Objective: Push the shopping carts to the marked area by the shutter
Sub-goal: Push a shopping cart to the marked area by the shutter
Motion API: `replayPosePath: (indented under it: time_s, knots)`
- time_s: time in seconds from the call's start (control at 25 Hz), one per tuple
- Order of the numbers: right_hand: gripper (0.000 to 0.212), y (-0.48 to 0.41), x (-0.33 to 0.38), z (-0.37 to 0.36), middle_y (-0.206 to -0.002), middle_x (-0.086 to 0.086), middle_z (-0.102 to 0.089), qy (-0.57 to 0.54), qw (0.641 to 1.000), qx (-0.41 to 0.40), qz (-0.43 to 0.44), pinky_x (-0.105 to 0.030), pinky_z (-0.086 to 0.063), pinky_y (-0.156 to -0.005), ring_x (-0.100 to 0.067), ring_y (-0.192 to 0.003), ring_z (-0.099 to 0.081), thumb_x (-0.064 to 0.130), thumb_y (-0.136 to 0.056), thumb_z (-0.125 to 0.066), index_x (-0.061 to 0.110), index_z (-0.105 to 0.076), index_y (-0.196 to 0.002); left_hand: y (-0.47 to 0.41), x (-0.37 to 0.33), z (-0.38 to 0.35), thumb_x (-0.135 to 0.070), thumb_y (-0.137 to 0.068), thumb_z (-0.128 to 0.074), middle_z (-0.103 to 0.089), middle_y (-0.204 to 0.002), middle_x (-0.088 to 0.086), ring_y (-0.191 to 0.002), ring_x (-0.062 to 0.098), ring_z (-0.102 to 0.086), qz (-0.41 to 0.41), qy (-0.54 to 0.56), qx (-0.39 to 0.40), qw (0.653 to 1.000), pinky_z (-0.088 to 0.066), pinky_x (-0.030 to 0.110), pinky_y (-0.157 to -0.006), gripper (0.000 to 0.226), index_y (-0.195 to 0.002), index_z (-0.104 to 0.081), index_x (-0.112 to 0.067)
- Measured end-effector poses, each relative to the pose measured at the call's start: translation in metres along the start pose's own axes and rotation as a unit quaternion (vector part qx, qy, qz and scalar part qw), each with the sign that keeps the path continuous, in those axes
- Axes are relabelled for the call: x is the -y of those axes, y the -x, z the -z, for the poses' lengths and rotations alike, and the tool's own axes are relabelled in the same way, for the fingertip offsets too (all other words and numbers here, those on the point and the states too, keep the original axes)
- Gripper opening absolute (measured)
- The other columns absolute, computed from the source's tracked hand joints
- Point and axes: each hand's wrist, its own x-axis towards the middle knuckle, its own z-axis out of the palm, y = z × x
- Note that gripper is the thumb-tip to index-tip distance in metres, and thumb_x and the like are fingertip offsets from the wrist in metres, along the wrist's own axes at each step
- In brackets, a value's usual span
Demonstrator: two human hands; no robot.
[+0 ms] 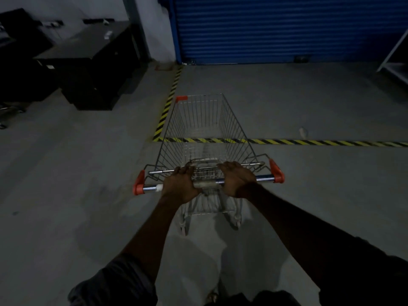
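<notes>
The blue shutter (287, 29) fills the far wall, and striped tape (309, 142) boxes the floor before it. The cart (205, 129) straddles the near tape line by the box's left corner, nose pointing in. The left hand (181, 187) and right hand (236, 180) each curl round the handle (208, 183), probably spaced evenly for straight steering.

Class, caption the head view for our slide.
Left hand and right hand grip an empty shopping cart straddling striped tape before the blue shutter.

Blue shutter (287, 29), yellow-and-black striped floor tape (309, 142), silver cart (205, 133) with orange corner caps (277, 171)
</notes>
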Motion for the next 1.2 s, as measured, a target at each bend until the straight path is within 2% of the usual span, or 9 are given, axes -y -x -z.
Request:
replayPosePath:
  time_s: [0.12,0.24,0.36,0.52,0.68,0.8,1.0,1.08,1.2]
  knots:
    - [0.087,-0.046,-0.001,0.011,-0.16,-0.004,-0.035,0.003,1.0,-0.021,-0.016,-0.045,-0.04,-0.114,-0.027,-0.146,-0.032,0.043,-0.081,-0.073,0.023,-0.034,-0.156,-0.049,0.018,-0.002,-0.071,-0.067,-0.053,-0.055,-0.147,0.002,-0.135,0.03,-0.052,-0.006,-0.003,-0.025,1.0,-0.052,0.046,-0.096,0.094,-0.147,-0.05,-0.024]
    - [0.064,-0.089,-0.009,0.015,-0.131,-0.008,-0.057,0.028,0.993,-0.112,-0.005,-0.04,-0.051,-0.091,-0.029,-0.12,-0.054,0.04,-0.077,-0.07,0.016,-0.053,-0.134,-0.1,0.031,-0.001,-0.062,-0.063,-0.071,-0.06,-0.137,0.006,-0.125,0.033,-0.057,-0.025,0.014,-0.059,0.998,-0.056,0.048,-0.084,0.084,-0.136,-0.06,-0.021]
    - [0.041,-0.142,-0.018,0.032,-0.108,-0.006,-0.072,0.074,0.992,-0.096,-0.019,-0.037,-0.052,-0.088,-0.028,-0.102,-0.067,0.047,-0.087,-0.058,0.017,-0.066,-0.115,-0.154,0.043,0.0,-0.055,-0.062,-0.075,-0.062,-0.109,0.008,-0.098,0.032,-0.063,-0.033,-0.003,-0.103,0.994,-0.055,0.04,-0.064,0.066,-0.116,-0.064,-0.018]
    - [0.032,-0.218,-0.036,0.063,-0.098,-0.004,-0.075,0.093,0.994,-0.065,-0.003,-0.035,-0.052,-0.082,-0.025,-0.092,-0.071,0.042,-0.086,-0.054,0.017,-0.071,-0.098,-0.231,0.056,0.003,-0.059,-0.066,-0.071,-0.069,-0.065,0.01,-0.055,0.034,-0.069,-0.03,-0.07,-0.114,0.991,-0.054,0.036,-0.052,0.044,-0.077,-0.07,-0.016]
    - [0.022,-0.286,-0.058,0.079,-0.082,-0.006,-0.073,0.085,0.991,-0.106,0.016,-0.033,-0.053,-0.074,-0.028,-0.079,-0.072,0.033,-0.078,-0.06,0.015,-0.071,-0.08,-0.304,0.061,0.013,-0.061,-0.063,-0.077,-0.064,-0.054,0.009,-0.047,0.032,-0.065,-0.005,-0.105,-0.117,0.988,-0.052,0.033,-0.048,0.047,-0.059,-0.067,-0.016]
    - [0.024,-0.343,-0.081,0.105,-0.094,-0.008,-0.073,0.063,0.995,-0.066,0.033,-0.034,-0.05,-0.076,-0.031,-0.09,-0.07,0.034,-0.085,-0.059,0.013,-0.071,-0.09,-0.362,0.059,0.026,-0.067,-0.075,-0.057,-0.074,-0.082,0.011,-0.078,0.035,-0.074,0.03,-0.082,-0.042,0.995,-0.057,0.039,-0.07,0.055,-0.085,-0.077,-0.017]
    - [0.036,-0.429,-0.108,0.142,-0.114,-0.007,-0.073,0.077,0.997,-0.016,0.018,-0.036,-0.053,-0.095,-0.029,-0.108,-0.068,0.041,-0.083,-0.058,0.015,-0.072,-0.105,-0.458,0.062,0.043,-0.071,-0.074,-0.063,-0.071,-0.123,0.007,-0.113,0.028,-0.066,0.066,-0.026,0.078,0.994,-0.054,0.038,-0.093,0.065,-0.119,-0.071,-0.024]
    - [0.039,-0.462,-0.114,0.155,-0.117,-0.008,-0.072,0.076,0.997,0.009,0.008,-0.036,-0.053,-0.095,-0.029,-0.11,-0.068,0.04,-0.081,-0.061,0.014,-0.072,-0.109,-0.499,0.071,0.052,-0.066,-0.074,-0.069,-0.075,-0.106,0.004,-0.101,0.022,-0.069,0.069,0.009,0.137,0.988,-0.053,0.031,-0.082,0.05,-0.098,-0.076,-0.022]
    - [0.047,-0.518,-0.124,0.177,-0.122,-0.01,-0.07,0.071,0.997,0.038,-0.001,-0.037,-0.053,-0.097,-0.03,-0.114,-0.065,0.046,-0.083,-0.064,0.013,-0.071,-0.116,-0.564,0.085,0.061,-0.05,-0.076,-0.079,-0.066,-0.055,-0.004,-0.051,0.006,-0.061,0.068,0.126,0.252,0.957,-0.043,0.02,-0.054,0.037,-0.064,-0.072,-0.015]
